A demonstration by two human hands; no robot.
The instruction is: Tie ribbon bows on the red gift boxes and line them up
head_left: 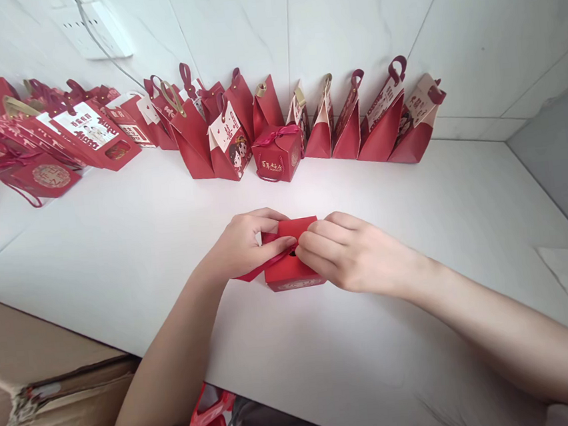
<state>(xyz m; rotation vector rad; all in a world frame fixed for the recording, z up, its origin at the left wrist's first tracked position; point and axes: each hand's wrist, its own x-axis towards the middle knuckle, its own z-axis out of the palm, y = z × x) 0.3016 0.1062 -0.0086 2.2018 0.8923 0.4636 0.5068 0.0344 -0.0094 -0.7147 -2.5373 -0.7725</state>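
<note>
A small red gift box (pixel 295 281) with a pale round print on its front sits on the white table in front of me. A dark red ribbon (pixel 258 270) runs across its top, its loose end hanging out to the left. My left hand (pixel 247 243) reaches over the box's left side, thumb pressing the ribbon on top and fingers behind. From the right, my right hand (pixel 342 251) has its fingers curled and pinched on the ribbon at the middle of the top, beside a dark opening. Its fingertips partly hide the ribbon there.
Behind stands a finished-looking red box with a bow (pixel 278 156), amid a row of red handled gift bags (pixel 370 124) along the tiled wall. More bags and boxes (pixel 54 175) crowd the left. A cardboard carton (pixel 54 389) is below the table's left edge.
</note>
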